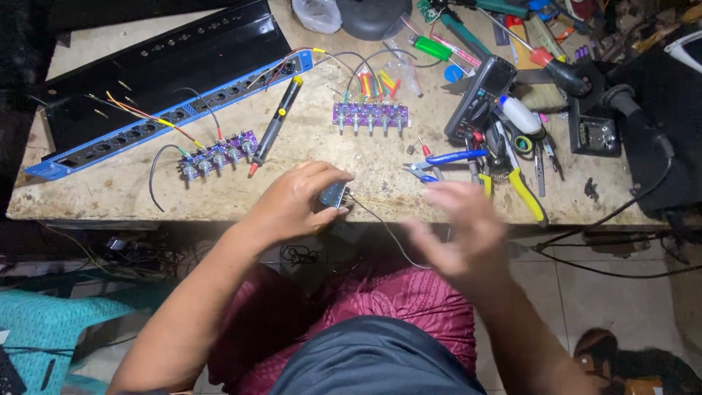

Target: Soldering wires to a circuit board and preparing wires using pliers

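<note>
The left hand [292, 205] pinches a small metal part [333, 194] at the bench [110, 194] edge — wire [380, 228] trailing; the right hand [461, 230], blurred, looks open and empty, near the pliers [446, 159].

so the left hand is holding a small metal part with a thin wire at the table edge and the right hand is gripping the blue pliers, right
Not quite. The head view shows the right hand empty, blurred, hovering near the blue pliers, which lie on the table. The left hand does hold the small metal part with its thin wire.

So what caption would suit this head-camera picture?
Left hand holds a small metal part at a cluttered workbench; blurred right hand hovers beside.
</note>
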